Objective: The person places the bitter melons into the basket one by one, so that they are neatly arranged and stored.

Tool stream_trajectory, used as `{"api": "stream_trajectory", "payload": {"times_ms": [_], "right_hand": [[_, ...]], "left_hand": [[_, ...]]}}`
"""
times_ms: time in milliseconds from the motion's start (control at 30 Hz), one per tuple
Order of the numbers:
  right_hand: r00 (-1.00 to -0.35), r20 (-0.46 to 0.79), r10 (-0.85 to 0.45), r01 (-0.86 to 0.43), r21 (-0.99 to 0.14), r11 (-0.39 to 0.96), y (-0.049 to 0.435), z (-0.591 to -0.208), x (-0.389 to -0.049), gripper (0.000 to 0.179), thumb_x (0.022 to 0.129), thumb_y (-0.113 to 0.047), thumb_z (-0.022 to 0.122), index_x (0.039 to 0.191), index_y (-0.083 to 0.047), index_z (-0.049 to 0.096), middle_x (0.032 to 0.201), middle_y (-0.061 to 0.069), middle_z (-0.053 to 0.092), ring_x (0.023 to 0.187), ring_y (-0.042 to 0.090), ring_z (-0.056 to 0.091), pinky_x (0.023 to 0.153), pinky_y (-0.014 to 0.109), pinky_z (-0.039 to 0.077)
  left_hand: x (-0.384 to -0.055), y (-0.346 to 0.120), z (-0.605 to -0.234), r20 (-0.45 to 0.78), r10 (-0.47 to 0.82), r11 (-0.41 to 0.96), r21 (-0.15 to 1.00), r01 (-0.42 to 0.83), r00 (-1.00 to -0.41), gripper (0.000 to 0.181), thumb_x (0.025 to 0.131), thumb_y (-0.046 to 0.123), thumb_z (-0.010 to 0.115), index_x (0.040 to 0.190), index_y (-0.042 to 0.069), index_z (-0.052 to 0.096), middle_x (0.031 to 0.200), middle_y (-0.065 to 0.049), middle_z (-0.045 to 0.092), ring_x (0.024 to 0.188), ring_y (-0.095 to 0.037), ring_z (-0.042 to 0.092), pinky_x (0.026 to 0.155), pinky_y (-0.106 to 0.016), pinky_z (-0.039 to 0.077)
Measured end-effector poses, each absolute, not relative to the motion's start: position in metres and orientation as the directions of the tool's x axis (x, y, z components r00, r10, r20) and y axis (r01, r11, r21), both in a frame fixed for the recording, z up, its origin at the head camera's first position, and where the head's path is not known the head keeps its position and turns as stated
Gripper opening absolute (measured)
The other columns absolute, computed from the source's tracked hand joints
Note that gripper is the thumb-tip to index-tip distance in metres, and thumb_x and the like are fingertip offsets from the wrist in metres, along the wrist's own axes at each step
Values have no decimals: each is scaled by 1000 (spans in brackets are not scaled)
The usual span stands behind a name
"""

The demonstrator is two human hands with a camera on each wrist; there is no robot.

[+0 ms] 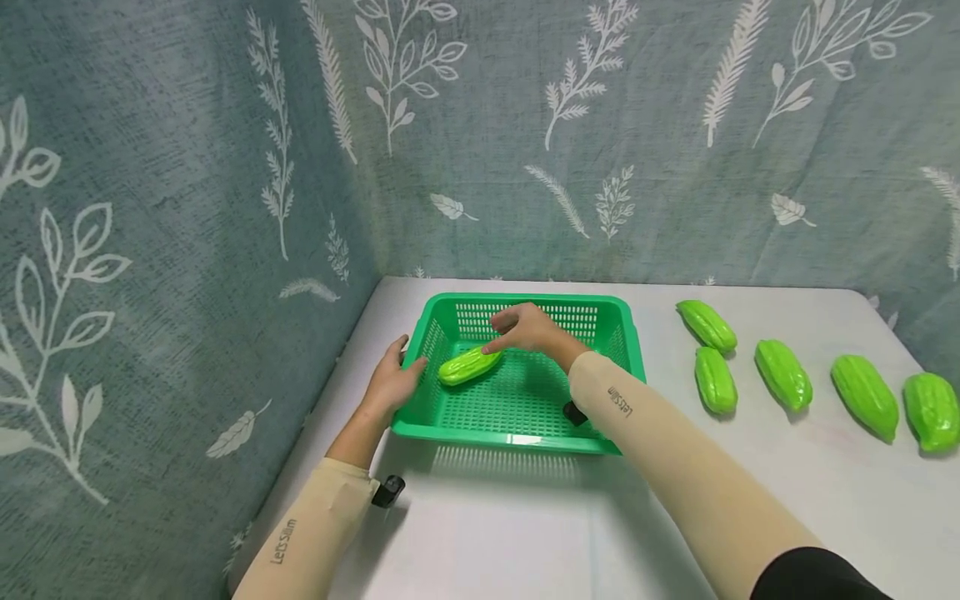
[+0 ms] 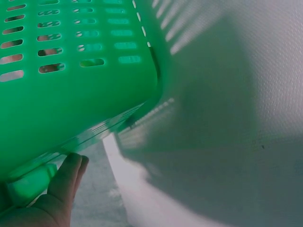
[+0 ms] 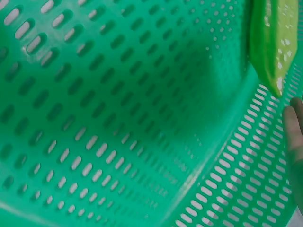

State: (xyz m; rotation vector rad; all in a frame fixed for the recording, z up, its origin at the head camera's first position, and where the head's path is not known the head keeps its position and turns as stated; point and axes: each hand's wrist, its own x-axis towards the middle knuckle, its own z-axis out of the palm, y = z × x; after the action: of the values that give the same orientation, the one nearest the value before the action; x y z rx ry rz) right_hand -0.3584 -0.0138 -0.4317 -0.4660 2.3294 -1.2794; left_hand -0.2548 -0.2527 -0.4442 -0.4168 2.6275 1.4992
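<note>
On the table stands a green perforated plastic basket (image 1: pixel 517 442). My left hand (image 1: pixel 392 383) grips its left rim, thumb over the edge and fingers outside, under the rim in the left wrist view. Inside the basket, towards its left, lies a glossy green ridged fruit (image 1: pixel 465 367) with a pointed end. My right hand (image 1: pixel 528 327) reaches over the basket, fingers spread from the thumb, whose tip overlaps the fruit's right end in the head view. In the right wrist view, the fingers (image 3: pixel 294 123) show apart from the fruit (image 3: pixel 274 42).
Several more green ridged fruits (image 1: pixel 783 375) lie spread on the white table (image 1: pixel 510 525), right of the basket. Leaf-patterned grey-green cloth (image 1: pixel 480 217) hangs behind the table and along its left side.
</note>
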Motion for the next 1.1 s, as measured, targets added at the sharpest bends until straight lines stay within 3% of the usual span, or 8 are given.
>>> {"api": "stream_trajectory", "payload": {"times_ms": [667, 900, 1100], "right_hand": [[-834, -185, -520, -189, -790, 583, -19, -458, -360, 68, 74, -25, 82, 134, -12, 54, 140, 7, 52, 131, 26, 47, 104, 43, 42], [-825, -177, -537, -260, -725, 637, -26, -457, -356, 63, 75, -21, 81, 132, -9, 56, 136, 7, 56, 128, 25, 50, 104, 40, 42], [-829, -183, -529, -260, -710, 654, -29, -457, -356, 54, 75, -26, 81, 124, -13, 63, 129, 6, 62, 118, 23, 56, 97, 39, 48]], "left_hand": [[-257, -248, -445, -217, -202, 474, 831, -290, -955, 66, 99, 32, 48, 154, 22, 12, 157, -15, 23, 142, -36, 27, 109, -56, 31], [-257, -249, -445, -207, -205, 476, 833, -282, -957, 65, 99, 30, 48, 154, 22, 13, 157, -16, 22, 143, -36, 25, 110, -56, 29], [-256, -254, -446, -219, -215, 475, 828, -298, -952, 66, 99, 31, 48, 154, 23, 12, 157, -15, 21, 143, -36, 25, 110, -56, 29]]}}
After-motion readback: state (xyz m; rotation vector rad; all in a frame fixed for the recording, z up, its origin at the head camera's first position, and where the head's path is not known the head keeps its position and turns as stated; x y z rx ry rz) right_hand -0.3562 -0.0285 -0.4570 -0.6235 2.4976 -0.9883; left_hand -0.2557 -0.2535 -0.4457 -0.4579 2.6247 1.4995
